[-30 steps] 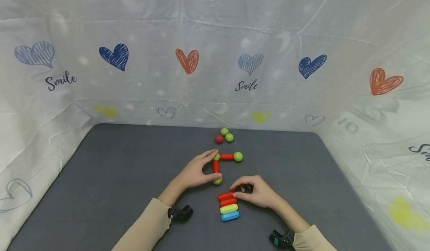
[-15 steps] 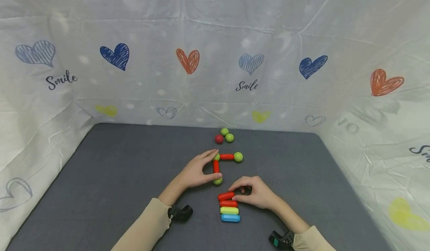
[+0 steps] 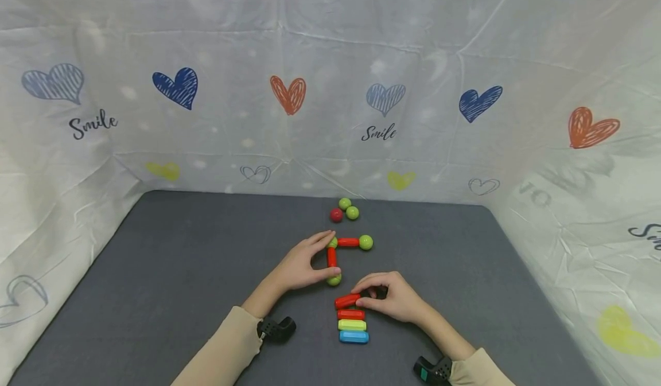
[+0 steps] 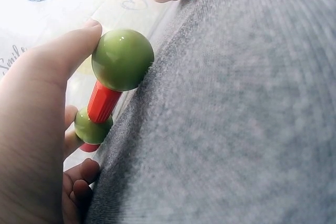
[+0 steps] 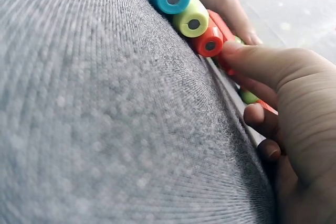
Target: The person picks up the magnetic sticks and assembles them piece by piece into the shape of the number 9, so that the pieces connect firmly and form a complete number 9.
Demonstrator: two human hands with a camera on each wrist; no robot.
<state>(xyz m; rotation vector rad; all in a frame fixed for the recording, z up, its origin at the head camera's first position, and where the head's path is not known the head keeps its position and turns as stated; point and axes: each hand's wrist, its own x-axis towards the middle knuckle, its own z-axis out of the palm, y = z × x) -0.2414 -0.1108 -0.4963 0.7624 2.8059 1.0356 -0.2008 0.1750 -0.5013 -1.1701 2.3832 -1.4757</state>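
Observation:
My left hand [image 3: 302, 264] holds an L-shaped magnetic ball-and-stick frame, its thumb at the near green ball [image 4: 123, 60] and fingers round the corner green ball [image 4: 90, 127]. One red stick [image 3: 331, 256] joins those balls. Another red stick [image 3: 348, 242] runs right from the corner to a third green ball [image 3: 365, 242]. My right hand [image 3: 395, 299] pinches the right end of a loose red stick [image 3: 345, 301] between thumb and index finger. That stick lies slightly slanted, just beyond a row of a red stick [image 3: 351, 315], a yellow-green stick [image 3: 352, 325] and a blue stick [image 3: 353, 336].
Two green balls [image 3: 352, 213] and a red ball [image 3: 336, 215] sit together near the far edge of the dark grey table [image 3: 206, 231]. A pale sheet [image 3: 330, 59] printed with hearts hangs behind and beside it. Black cameras [image 3: 279, 329] are strapped to both wrists.
The red stick in my right hand has parted slightly from the row and tilted. The other sticks have straightened and shifted a little nearer. My left hand holds still on the frame.

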